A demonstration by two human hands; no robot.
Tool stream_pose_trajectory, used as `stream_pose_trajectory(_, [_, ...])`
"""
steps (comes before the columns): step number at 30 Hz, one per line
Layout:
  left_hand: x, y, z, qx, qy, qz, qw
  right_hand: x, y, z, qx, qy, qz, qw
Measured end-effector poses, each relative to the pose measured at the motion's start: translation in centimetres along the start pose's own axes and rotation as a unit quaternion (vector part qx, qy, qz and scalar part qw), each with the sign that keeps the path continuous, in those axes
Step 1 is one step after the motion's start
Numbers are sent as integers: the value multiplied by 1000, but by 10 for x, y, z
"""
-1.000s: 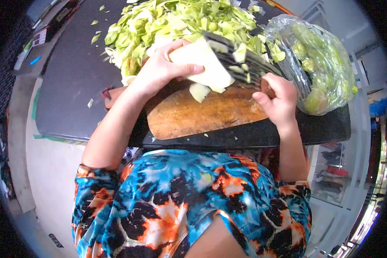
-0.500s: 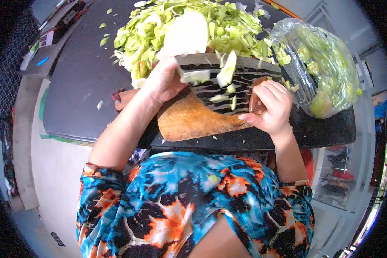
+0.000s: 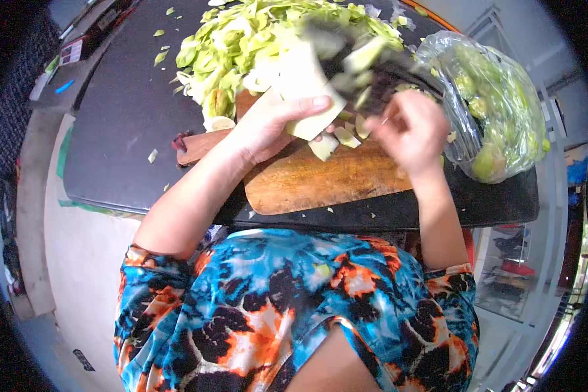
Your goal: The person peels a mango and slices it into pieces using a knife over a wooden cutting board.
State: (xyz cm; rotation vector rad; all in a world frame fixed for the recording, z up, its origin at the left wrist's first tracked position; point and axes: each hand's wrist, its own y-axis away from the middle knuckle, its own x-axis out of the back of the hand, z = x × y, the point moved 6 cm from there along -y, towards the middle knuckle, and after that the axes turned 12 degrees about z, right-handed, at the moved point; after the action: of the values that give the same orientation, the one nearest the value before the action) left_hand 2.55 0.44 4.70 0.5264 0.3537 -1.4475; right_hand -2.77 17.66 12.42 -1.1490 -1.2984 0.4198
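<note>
My left hand (image 3: 271, 127) is wrapped round a large pale, peeled vegetable (image 3: 307, 91), its thumb on the near face. Blurred by motion, my right hand (image 3: 411, 130) is closed round the handle of a broad dark cleaver (image 3: 379, 68). The blade tilts up beside the vegetable, with green slivers stuck to it. Beneath both hands lies a wooden cutting board (image 3: 326, 179) with a few cut pieces (image 3: 323, 147) on it. Behind them rises a large heap of pale green slices (image 3: 232, 49).
A clear plastic bag (image 3: 496, 104) of green vegetables lies at the right of the dark table (image 3: 121, 130). Small scraps (image 3: 153, 156) are scattered at the left. The table's near edge runs close to the person's body.
Since half a second ago, the cleaver has swung from nearly flat over the board to a raised tilt. The vegetable has tipped toward me, and its near face shows again.
</note>
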Motion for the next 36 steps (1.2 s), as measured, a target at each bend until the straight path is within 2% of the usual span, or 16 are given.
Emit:
stream_pose_trajectory(2, [-6, 1, 4, -31, 6, 6, 999, 4, 2, 41, -169, 37, 7, 985])
stream_pose_trajectory(4, [-11, 4, 8, -49, -5, 8, 999, 11, 5, 57, -165, 48, 8, 985])
stream_pose_trajectory(7, [-8, 1, 6, -29, -25, 4, 999, 26, 9, 23, -43, -93, 47, 994])
stream_pose_trajectory(10, [-4, -1, 0, -57, 13, 3, 998, 23, 5, -14, 77, -95, -93, 988])
stream_pose_trajectory(12, [-5, 2, 2, -55, 25, -13, 998, 18, 6, -23, 123, -96, -33, 987])
stream_pose_trajectory(13, [-5, 1, 2, -48, 23, -25, 998, 15, 5, -19, 101, -71, -61, 990])
stream_pose_trajectory(16, [-7, 3, 10, -37, -58, 13, 998, 7, 11, 45, -185, 39, -54, 980])
stream_pose_trajectory(17, [-5, 3, 8, -18, -61, 10, 998, 8, 21, 74, -232, 40, -42, 971])
stream_pose_trajectory(19, [-3, 0, 15, -106, -122, 63, 985, 16, 31, 100, -334, -26, -13, 942])
stream_pose_trajectory(24, [4, -4, 33, -231, -344, 72, 907, 44, 28, 82, -360, -174, -99, 911])
stream_pose_trajectory(26, [11, -4, 37, -210, -476, 92, 849, 52, 22, 67, -354, -219, -95, 904])
stream_pose_trajectory(29, [17, -3, 42, -172, -363, 126, 907, 60, 19, 48, -387, -222, -140, 884])
stream_pose_trajectory(32, [20, 2, 59, -190, -407, 153, 880, 52, 22, 40, -387, -218, -174, 879])
stream_pose_trajectory(33, [20, 2, 61, -238, -437, 163, 852, 49, 24, 38, -387, -221, -185, 876])
stream_pose_trajectory(35, [17, -1, 55, -329, -492, 178, 786, 40, 29, 37, -383, -203, -177, 884])
stream_pose_trajectory(36, [8, 4, 56, -408, -566, 184, 693, 36, 30, 37, -380, -195, -173, 887])
